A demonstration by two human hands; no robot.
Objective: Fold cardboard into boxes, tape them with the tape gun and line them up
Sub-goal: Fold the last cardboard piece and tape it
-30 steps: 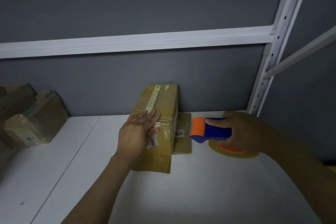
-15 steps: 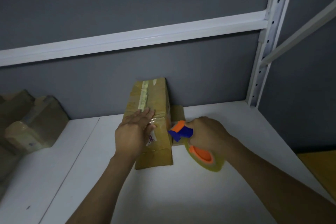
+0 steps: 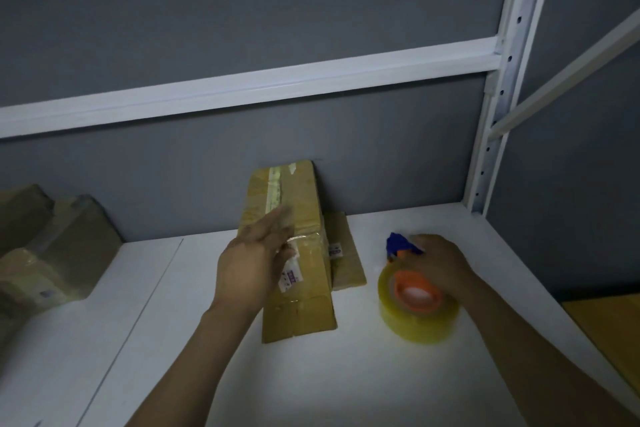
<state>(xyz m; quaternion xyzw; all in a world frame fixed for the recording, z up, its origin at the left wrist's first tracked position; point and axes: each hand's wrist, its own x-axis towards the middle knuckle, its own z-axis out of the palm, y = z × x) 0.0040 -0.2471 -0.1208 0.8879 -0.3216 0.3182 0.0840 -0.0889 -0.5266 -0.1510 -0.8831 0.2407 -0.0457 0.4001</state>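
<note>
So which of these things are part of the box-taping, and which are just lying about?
In the job: box, tape gun in the right hand, left hand over the box, taped boxes on the left.
Lying about: flat cardboard beside the box, yellow sheet at far right.

The cardboard box (image 3: 304,218) in front of me is tan-brown. A pale, whitish strip of tape (image 3: 275,191) runs down its top, with glossy clear tape across it. Its label (image 3: 290,277) is white with purple print. The tape gun (image 3: 415,315) under my right hand (image 3: 440,263) has a blue body, an orange hub and a translucent yellow roll. The shelf (image 3: 346,374) is white and the wall (image 3: 242,28) behind it is dark grey. The rail (image 3: 277,87) and upright (image 3: 502,97) are white, the upright dotted with a row of dark holes. The taped boxes (image 3: 62,253) at left are dull brown. The flat cardboard (image 3: 606,322) at far right is mustard yellow.
</note>
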